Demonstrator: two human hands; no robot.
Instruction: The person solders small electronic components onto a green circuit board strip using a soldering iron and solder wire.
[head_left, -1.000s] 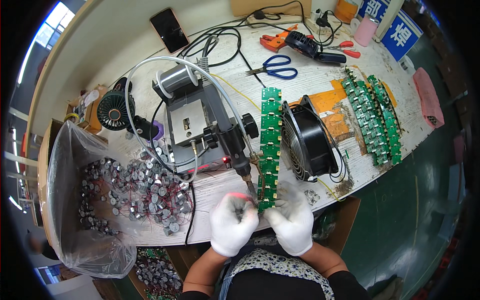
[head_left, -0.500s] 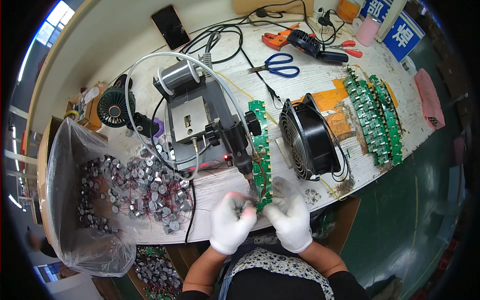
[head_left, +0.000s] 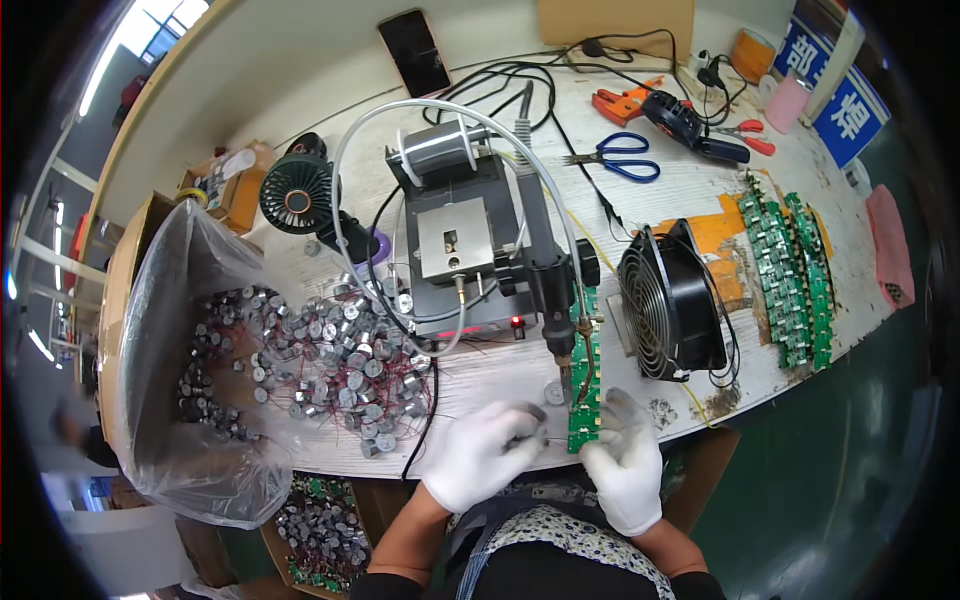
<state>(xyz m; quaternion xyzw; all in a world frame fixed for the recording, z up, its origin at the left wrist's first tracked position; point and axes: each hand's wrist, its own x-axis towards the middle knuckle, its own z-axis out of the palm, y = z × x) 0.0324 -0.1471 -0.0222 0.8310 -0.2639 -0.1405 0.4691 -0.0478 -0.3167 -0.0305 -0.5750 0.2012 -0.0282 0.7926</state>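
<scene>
A long green circuit board strip [head_left: 584, 405] lies lengthwise under the tip of a soldering iron [head_left: 562, 345] held in a stand. My right hand [head_left: 626, 465], in a white glove, grips the strip's near right edge between thumb and fingers. My left hand [head_left: 482, 458], also gloved, is left of the strip, its fingertips drawn together; what they pinch, perhaps a thin wire, is too small to make out. Just left of the iron's tip, a small round metal part [head_left: 554, 392] lies on the table.
Many round metal parts with red wires [head_left: 350, 370] spill from a plastic-lined box [head_left: 150, 350] at left. A solder feeder [head_left: 455, 240] stands behind the strip. Right of it are a black fan [head_left: 672, 300] and stacked green boards [head_left: 785, 280]. Blue-handled scissors [head_left: 625, 158] lie farther back.
The whole view has shifted, so things sit farther right. My left hand has drawn away leftward from the strip, and the round part beside the tip now shows. My right hand stays at the strip.
</scene>
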